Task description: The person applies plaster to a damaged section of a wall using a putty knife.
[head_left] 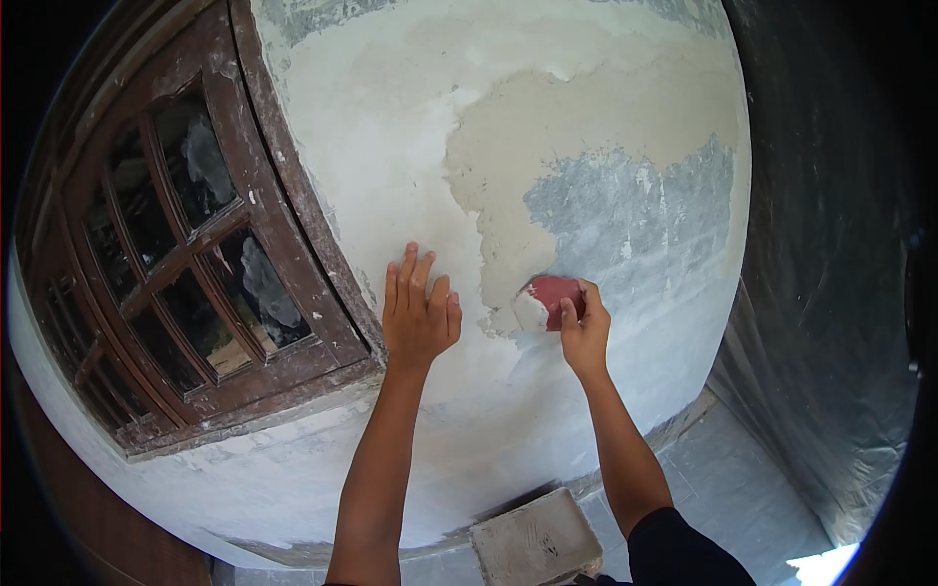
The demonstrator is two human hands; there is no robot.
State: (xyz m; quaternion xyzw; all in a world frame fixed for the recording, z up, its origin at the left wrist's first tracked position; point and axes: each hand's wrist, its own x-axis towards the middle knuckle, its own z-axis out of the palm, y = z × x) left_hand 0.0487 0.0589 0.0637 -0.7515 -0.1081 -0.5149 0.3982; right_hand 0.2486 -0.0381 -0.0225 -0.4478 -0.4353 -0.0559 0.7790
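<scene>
My right hand (pixel 586 327) grips a red flat scraper (pixel 559 296), its face partly coated in white paste, and holds it against the wall (pixel 391 127). The scraper is at the lower end of a beige damp-looking patch (pixel 508 127), just below a bare grey area (pixel 625 210). To its left, my left hand (pixel 418 311) lies on the white part of the wall with fingers stretched upward. Nothing shows in that hand. The scraper's far edge against the wall is partly hidden by paste.
A brown wooden window frame (pixel 254 200) with glass panes, smeared white in places, stands left of my hands. Below, a shallow paste-smeared tray (pixel 537 542) rests near the wall's foot. Dark plastic sheeting (pixel 831 293) hangs at the right. Grey sheeting (pixel 743 479) covers the floor.
</scene>
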